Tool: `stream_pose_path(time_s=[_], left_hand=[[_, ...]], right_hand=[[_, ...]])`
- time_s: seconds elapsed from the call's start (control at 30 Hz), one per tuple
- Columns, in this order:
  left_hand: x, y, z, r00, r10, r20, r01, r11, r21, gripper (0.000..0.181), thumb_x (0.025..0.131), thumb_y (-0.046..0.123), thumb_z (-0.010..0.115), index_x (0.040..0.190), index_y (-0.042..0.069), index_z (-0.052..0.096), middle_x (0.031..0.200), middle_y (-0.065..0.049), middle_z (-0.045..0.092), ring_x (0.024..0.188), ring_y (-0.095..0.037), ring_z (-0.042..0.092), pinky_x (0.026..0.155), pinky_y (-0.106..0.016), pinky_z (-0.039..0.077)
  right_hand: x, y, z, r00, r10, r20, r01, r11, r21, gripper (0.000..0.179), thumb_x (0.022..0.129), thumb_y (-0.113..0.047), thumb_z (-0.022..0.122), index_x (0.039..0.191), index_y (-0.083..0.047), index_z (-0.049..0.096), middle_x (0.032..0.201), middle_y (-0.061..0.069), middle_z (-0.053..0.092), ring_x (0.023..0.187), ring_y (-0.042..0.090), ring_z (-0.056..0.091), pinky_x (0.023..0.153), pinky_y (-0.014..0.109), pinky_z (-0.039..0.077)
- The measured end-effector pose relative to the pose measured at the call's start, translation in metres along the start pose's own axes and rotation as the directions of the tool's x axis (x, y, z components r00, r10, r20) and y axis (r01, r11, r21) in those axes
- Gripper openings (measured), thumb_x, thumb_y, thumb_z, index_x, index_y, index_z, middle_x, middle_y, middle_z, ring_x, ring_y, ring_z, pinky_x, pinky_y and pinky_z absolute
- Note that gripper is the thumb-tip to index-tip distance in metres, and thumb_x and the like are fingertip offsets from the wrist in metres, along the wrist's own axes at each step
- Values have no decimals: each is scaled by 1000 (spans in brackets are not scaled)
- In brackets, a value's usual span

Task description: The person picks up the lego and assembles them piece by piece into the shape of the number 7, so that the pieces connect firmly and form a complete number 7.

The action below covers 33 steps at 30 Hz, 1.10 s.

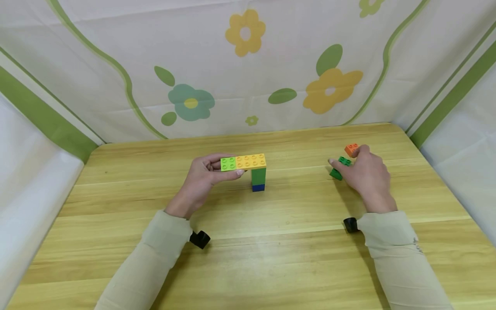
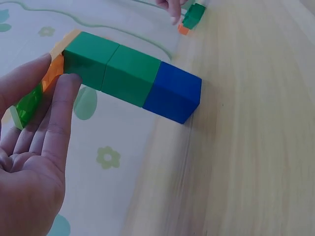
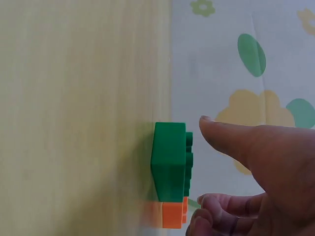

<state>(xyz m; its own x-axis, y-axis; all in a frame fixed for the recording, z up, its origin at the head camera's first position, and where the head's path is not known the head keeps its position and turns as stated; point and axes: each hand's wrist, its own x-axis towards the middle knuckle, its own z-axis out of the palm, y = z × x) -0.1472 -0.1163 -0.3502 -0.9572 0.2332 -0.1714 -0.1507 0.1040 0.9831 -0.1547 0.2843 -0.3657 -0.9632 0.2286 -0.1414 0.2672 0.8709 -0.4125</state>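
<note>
My left hand [image 1: 203,178] pinches a joined toy-brick structure between thumb and fingers, at its top left end. That top is a long yellow brick [image 1: 251,162] beside a lime green brick [image 1: 228,164]. Under the yellow brick's right end runs a column of two green bricks [image 2: 112,61] with a blue brick [image 2: 174,92] at the bottom. Over on the right, my right hand [image 1: 368,174] hovers around a loose green brick [image 3: 170,160], thumb and fingers spread apart. An orange brick [image 1: 350,149] lies just behind the green one, near the fingertips.
The bricks are on a wood-grain table [image 1: 271,258]. Behind its far edge hangs a white curtain [image 1: 217,51] with flower prints, which also closes off both sides. Black wrist mounts [image 1: 200,240] stick out from both sleeves.
</note>
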Motion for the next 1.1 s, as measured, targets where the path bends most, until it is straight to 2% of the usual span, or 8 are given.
stream_pose_path(time_s=[0.17,0.4,0.6,0.67,0.87,1.0,1.1], left_hand=[[1,0,1,1000,-6,1,6,1000,-9,48,90,12,88,135,9,72,122,-7,80,111,-19,75,96,-29,58],[0,2,1,1000,-11,-1,11,1000,0,48,90,13,89,135,11,73,124,-8,80,113,-19,74,98,-30,56],[-1,3,1,1000,-9,-7,9,1000,-9,48,90,13,88,135,10,72,124,-8,80,113,-19,76,98,-29,57],[-2,3,1,1000,-7,-9,7,1000,-18,47,90,13,87,135,9,72,124,-9,80,112,-19,76,98,-29,57],[-3,3,1,1000,0,-8,0,999,-34,46,91,13,86,135,9,71,124,-9,80,112,-19,77,98,-28,58],[-2,3,1,1000,3,-6,-3,999,-32,46,91,13,86,135,9,71,124,-9,80,112,-19,77,98,-28,58],[-1,3,1,1000,2,-7,-3,999,-32,47,91,13,86,135,9,71,124,-9,79,112,-19,77,97,-28,58]], right_hand=[[3,6,1,999,21,35,-21,1000,-5,93,96,-71,64,139,9,45,119,32,61,99,47,63,68,48,51],[4,9,1,996,-5,88,4,1000,6,89,97,-66,65,142,9,43,118,30,60,102,46,61,71,48,52],[4,4,0,977,-85,195,73,995,72,74,100,-45,69,147,7,47,138,32,63,123,48,60,97,59,52],[4,1,0,969,-118,217,103,992,78,69,100,-40,71,149,4,50,140,30,64,127,48,60,101,61,51],[3,-4,-1,953,-199,231,191,980,57,68,99,-39,76,154,-5,54,134,28,66,122,46,62,97,60,52],[2,-3,-4,946,-215,243,211,977,41,72,95,-38,81,151,-2,54,132,29,68,120,46,63,97,61,52],[1,-3,-6,943,-220,249,217,975,40,66,94,-33,82,144,1,58,131,29,68,118,44,64,97,61,52]])
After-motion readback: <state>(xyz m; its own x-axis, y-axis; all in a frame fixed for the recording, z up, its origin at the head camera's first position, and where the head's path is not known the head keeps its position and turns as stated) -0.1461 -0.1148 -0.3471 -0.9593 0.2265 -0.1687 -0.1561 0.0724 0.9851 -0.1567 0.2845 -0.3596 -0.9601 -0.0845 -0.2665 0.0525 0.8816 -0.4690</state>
